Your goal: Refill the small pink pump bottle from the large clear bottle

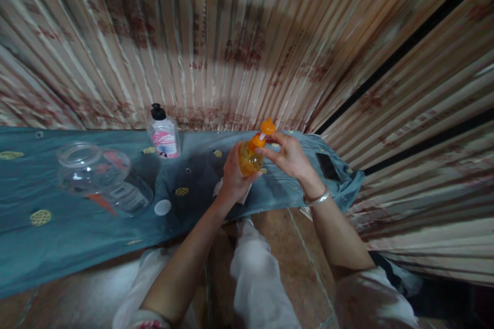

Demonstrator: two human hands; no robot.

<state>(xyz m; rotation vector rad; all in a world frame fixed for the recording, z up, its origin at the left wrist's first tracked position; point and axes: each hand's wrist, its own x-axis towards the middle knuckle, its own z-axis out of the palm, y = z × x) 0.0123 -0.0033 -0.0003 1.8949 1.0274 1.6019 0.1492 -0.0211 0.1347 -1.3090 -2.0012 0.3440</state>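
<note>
A clear pump bottle point(251, 160) with yellow liquid and an orange pump top point(258, 140) is tilted slightly above the cloth. My left hand point(232, 170) is wrapped round the body of this bottle. At its neck, the thumb and fingers of my right hand point(287, 153) are closed on the orange pump top; the exact contact is partly hidden. Beneath the bottle lies a pale item point(244, 196), mostly covered by my left hand. Further left stands a clear bottle with a pink label and black pump top point(164, 136).
A large clear jar point(79, 172) and other clear plastic containers point(129, 195) are on the left of the blue-green cloth point(23, 247). A round white lid point(162, 207) lies near the front edge. On the right is a dark phone point(328, 166); a pleated curtain point(216, 46) hangs behind.
</note>
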